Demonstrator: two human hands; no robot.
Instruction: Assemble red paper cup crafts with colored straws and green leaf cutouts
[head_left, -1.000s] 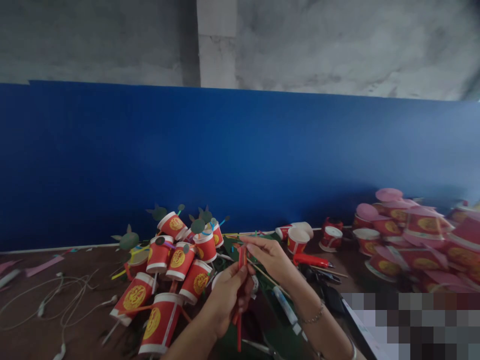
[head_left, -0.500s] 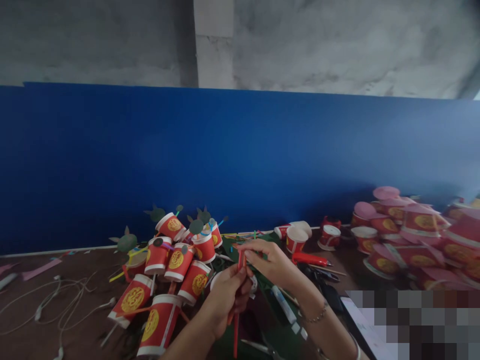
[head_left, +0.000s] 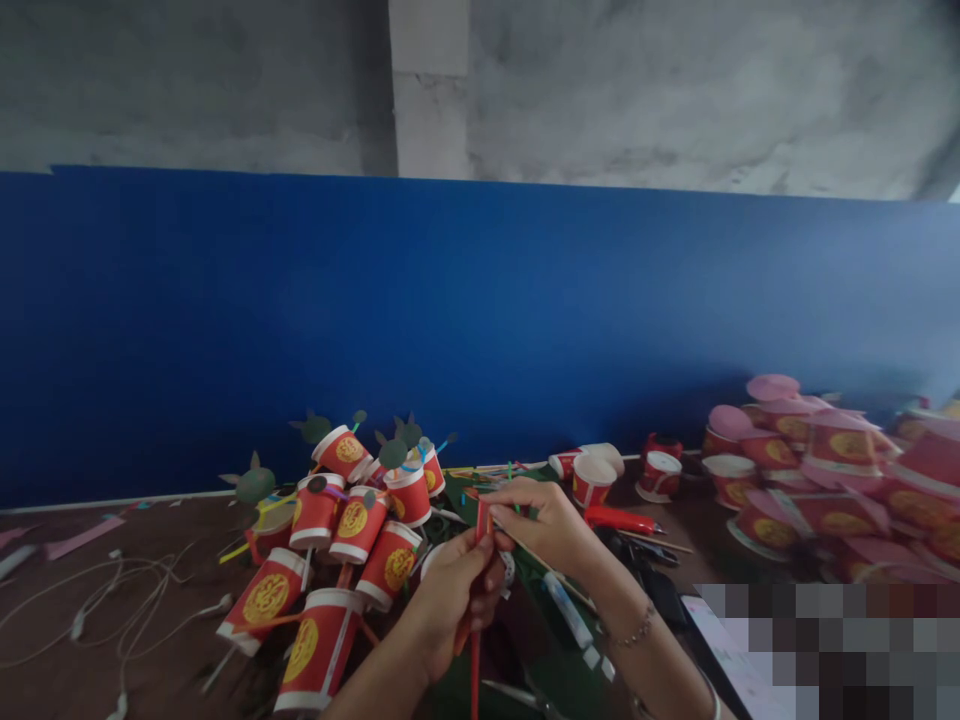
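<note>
A thin red strip [head_left: 475,675] stands upright between my hands, its lower end hanging below them. My left hand [head_left: 459,580] is closed around the middle of it. Above, the thumb and forefinger of my right hand [head_left: 536,515] pinch its top end, which looks bent or folded over. Whether it is paper or plastic I cannot tell. Just left of my hands lie several red paper cups [head_left: 390,565] with yellow emblems, some fitted with sticks and coloured strips. A white round piece [head_left: 508,572] shows partly behind my left hand.
A glue tube [head_left: 566,610], scissors [head_left: 525,695] and a red-handled tool [head_left: 622,518] lie to the right. Pink-topped red cups [head_left: 840,445] are piled at far right, earphone cables [head_left: 135,610] at left. A blue partition [head_left: 480,330] bounds the back.
My right fingers have shifted slightly at the strip's top, and the strip's lower end has swung a little to the right. The surrounding things have stayed put.
</note>
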